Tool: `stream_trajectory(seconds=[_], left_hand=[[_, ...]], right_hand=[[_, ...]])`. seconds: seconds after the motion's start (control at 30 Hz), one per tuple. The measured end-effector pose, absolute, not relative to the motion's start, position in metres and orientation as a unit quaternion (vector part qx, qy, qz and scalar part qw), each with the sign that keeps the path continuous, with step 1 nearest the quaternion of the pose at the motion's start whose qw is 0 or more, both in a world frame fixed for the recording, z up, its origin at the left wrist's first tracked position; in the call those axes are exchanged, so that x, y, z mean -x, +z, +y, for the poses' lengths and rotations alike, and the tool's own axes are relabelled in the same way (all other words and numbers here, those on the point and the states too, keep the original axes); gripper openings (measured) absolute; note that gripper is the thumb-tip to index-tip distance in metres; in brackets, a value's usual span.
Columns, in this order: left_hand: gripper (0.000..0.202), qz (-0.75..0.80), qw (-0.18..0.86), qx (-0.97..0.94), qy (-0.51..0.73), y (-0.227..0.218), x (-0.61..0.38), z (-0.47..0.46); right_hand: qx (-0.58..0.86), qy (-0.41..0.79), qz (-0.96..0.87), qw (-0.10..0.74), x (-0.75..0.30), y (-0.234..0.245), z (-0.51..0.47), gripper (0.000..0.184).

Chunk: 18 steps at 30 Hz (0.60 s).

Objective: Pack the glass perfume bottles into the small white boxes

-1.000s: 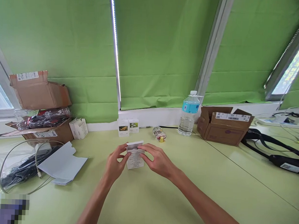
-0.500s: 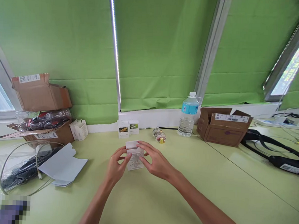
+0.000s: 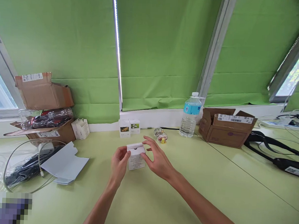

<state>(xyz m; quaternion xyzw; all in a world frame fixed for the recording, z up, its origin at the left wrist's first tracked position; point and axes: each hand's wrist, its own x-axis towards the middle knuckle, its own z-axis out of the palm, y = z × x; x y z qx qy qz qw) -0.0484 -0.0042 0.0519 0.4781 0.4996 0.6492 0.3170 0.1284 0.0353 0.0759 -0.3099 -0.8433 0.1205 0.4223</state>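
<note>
A small white carton [image 3: 136, 161], printed with small text on its front, stands on the table between my hands. Its top flap [image 3: 135, 146] is folded over, with a notch showing at the front edge. My left hand [image 3: 120, 162] grips the carton's left side, thumb at the upper front corner. My right hand [image 3: 157, 161] is at the right side, thumb against the upper front edge and index finger by the flap's right end; its other fingers are raised. Behind stand two white picture boxes [image 3: 125, 129], near small glass ornaments with gold parts [image 3: 162, 136].
A water bottle [image 3: 190, 115] and an open cardboard box [image 3: 226, 130] stand at the back right, beside a black strapped device [image 3: 282, 160]. At left are stacked cardboard boxes [image 3: 44, 96], a white opened carton [image 3: 80, 128], white card sheets [image 3: 66, 164] and a looped cable [image 3: 5, 171].
The carton's top flap, upright before, is now folded down over the opening. My right fingers have lifted a little from the flap. The view has shifted slightly.
</note>
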Motion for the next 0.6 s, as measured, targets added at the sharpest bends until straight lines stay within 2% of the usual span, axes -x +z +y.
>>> stream_trajectory(seconds=[0.1,0.23,0.6], left_hand=[[0.033,0.493,0.307,-0.498,0.643,0.05,0.051,-0.003],[0.037,0.501,0.278,-0.522,0.632,0.049,0.058,-0.003],[0.027,0.509,0.18,-0.597,0.594,0.048,0.057,-0.004]], right_hand=[[0.303,0.16,-0.842,0.416,-0.127,0.077,0.035,0.049],[0.301,0.145,-0.844,0.42,-0.127,0.073,0.04,0.033],[0.303,0.13,-0.83,0.45,-0.124,0.069,0.043,0.022]])
